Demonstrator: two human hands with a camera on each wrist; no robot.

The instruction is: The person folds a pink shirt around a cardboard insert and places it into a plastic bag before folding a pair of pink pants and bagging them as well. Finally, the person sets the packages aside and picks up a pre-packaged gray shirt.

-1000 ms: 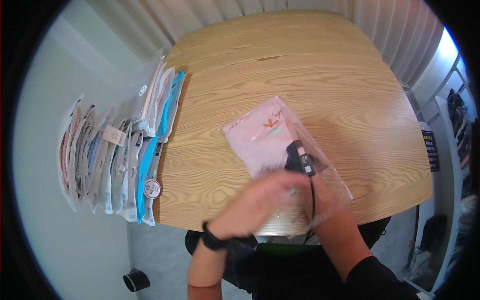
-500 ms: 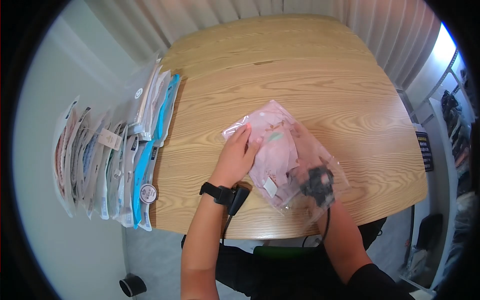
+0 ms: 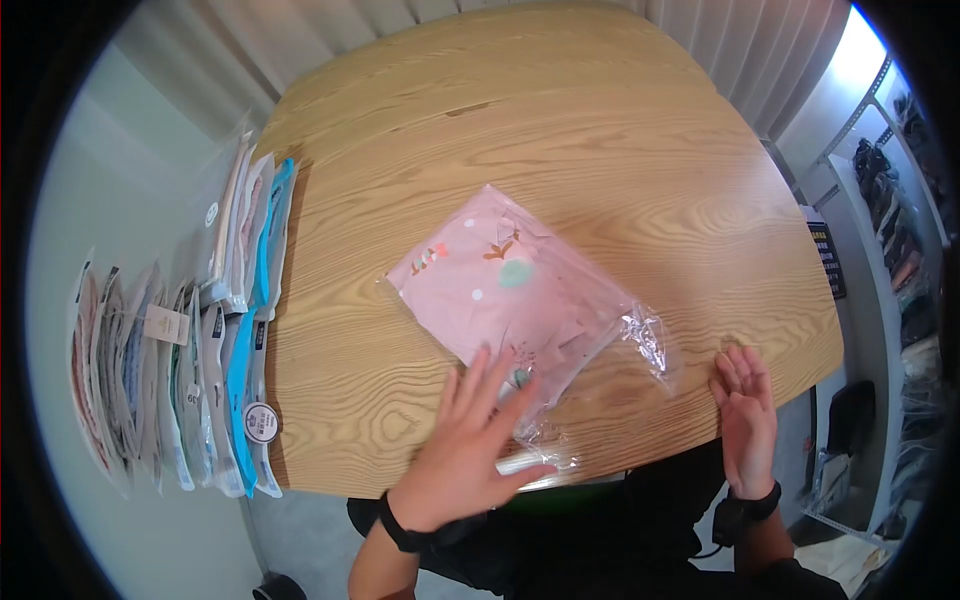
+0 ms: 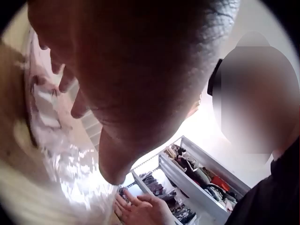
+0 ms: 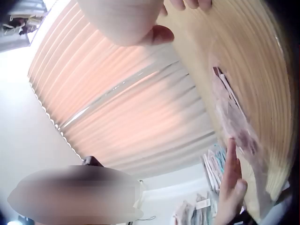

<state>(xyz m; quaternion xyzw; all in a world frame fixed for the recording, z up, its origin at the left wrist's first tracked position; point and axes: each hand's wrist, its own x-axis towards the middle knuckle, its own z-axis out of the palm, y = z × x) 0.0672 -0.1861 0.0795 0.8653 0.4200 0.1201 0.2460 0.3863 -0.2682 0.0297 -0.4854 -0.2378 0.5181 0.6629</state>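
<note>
A folded pink garment (image 3: pixel 450 270) with a printed pattern lies flat on the table inside a clear plastic bag (image 3: pixel 648 345). The loose, crinkled end of the bag points toward the person and the right. Over the bag's near edge is my left hand (image 3: pixel 460 450), fingers spread and straight, fingertips overlapping the pink cloth in the head view. The left wrist view shows shiny plastic (image 4: pixel 77 183) just below that hand. My right hand (image 3: pixel 748 425) is at the table's near right edge, apart from the bag, fingers loosely bent and holding nothing.
Several bagged garments (image 3: pixel 200 370) stand in a row along the table's left side, with more upright packages (image 3: pixel 235 235) behind them. Beyond the wooden table's (image 3: pixel 560 130) right edge is a shelf rack (image 3: pixel 870 300) with packed goods. Pleated curtains (image 3: pixel 715 50) hang at the back.
My right hand has come out of the plastic bag and moved right to the table edge. The left hand has slid from the bag's left side to its near edge. The garment now lies flatter.
</note>
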